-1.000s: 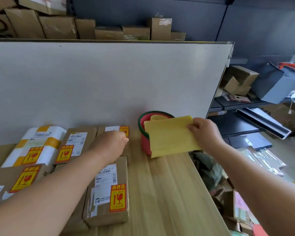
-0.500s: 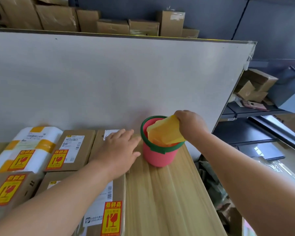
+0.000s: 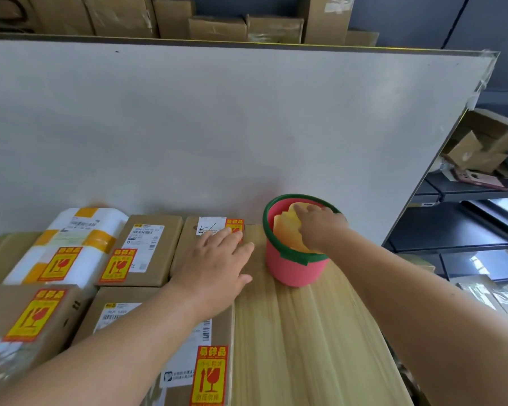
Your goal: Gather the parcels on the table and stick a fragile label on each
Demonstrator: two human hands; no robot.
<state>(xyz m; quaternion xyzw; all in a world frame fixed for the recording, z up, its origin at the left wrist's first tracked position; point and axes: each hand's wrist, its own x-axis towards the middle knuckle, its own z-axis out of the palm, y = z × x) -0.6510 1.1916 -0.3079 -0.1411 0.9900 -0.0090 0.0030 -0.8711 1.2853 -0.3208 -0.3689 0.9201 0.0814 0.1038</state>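
- Left hand (image 3: 214, 262): lies palm down with straight, spread fingers on the back-right brown parcel (image 3: 185, 244). It holds nothing; the fingertips reach the parcel's right edge and the wood beside it.
- The fragile label (image 3: 235, 226) of this parcel sits at its far right corner, beside a white shipping slip. The left fingertips are just in front of it and partly cover its lower edge.
- Right hand (image 3: 320, 227): reaches into the pink bucket (image 3: 294, 269) from the right, over the green rim. The forefinger lies straight on the yellow sheets (image 3: 285, 230) inside. The other fingers are hidden behind the back of the hand, so it cannot be told whether they grip the sheets.
- The pink bucket stands upright on the wooden table (image 3: 305, 347), just right of the left hand and near the white board (image 3: 217, 127).
- Remaining parcels, grouped at the table's left, each with a red-and-yellow label on top:
  - white parcel (image 3: 77, 230) with yellow tape, back left;
  - middle brown parcel (image 3: 156, 253), between the white parcel and the one under the left hand;
  - near-left box (image 3: 0, 312);
  - near brown parcel (image 3: 220, 326), under the left forearm.
- Cardboard boxes (image 3: 217, 27) stand in a row above the white board.
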